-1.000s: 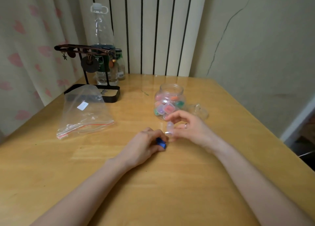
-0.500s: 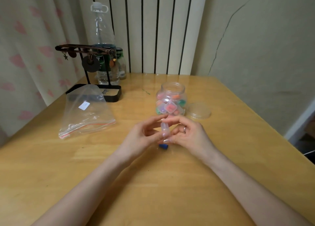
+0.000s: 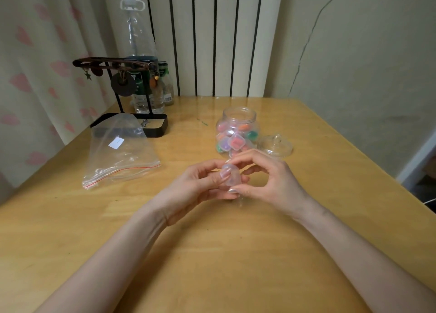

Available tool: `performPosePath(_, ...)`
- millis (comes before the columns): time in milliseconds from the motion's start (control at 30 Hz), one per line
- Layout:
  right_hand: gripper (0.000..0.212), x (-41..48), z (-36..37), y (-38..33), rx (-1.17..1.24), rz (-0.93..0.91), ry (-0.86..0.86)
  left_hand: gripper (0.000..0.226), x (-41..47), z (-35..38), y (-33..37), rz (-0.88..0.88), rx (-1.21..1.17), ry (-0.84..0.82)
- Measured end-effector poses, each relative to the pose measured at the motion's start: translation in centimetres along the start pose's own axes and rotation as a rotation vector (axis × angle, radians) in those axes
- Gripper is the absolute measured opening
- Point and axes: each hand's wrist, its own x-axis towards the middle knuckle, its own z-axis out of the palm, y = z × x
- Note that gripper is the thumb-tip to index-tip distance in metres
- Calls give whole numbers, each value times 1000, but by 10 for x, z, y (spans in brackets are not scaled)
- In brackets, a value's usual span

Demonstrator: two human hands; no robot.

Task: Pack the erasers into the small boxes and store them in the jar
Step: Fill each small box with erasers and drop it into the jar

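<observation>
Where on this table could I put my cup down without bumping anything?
Widest bare wood on the table lies right of the jar lid, out to the edge. Also a strip between the plastic bag and the jar, and the near stretch between the forearms. The back left is crowded: stand, bottles. The left hand and right hand hold a small box mid-table.

A yellow wooden bench (image 3: pixel 236 253) carries a clear zip bag (image 3: pixel 122 157) at left, a black-based stand (image 3: pixel 155 126) and bottles (image 3: pixel 144 95) at the far left, an open jar (image 3: pixel 238 124) far centre, and its lid (image 3: pixel 276 145) just right.
</observation>
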Motion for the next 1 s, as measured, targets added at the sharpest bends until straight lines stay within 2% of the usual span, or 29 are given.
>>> performPosePath(167,38,-1,2,-2,2,-34,11,42,1,-3,2,-51,6,-25)
performPosePath(267,49,-1,3,0,-36,-75,-45,42,0,-4,3,-94,13,-22)
performPosePath(433,36,-1,-3,-14,479,202,-148,45,-5,-1,11,-4,118,-7)
performPosePath(500,26,-1,-3,-15,519,275,-136,45,-6,2,12,15,136,-24)
performPosePath(600,17,-1,-3,-10,493,283,-156,43,-5,4,10,28,163,-8)
performPosePath(767,27,-3,1,-7,682,287,-199,46,-6,8,10,18,175,84)
performPosePath(1000,11,-2,2,-13,779,361,-174,39,-6,18,8,51,164,186)
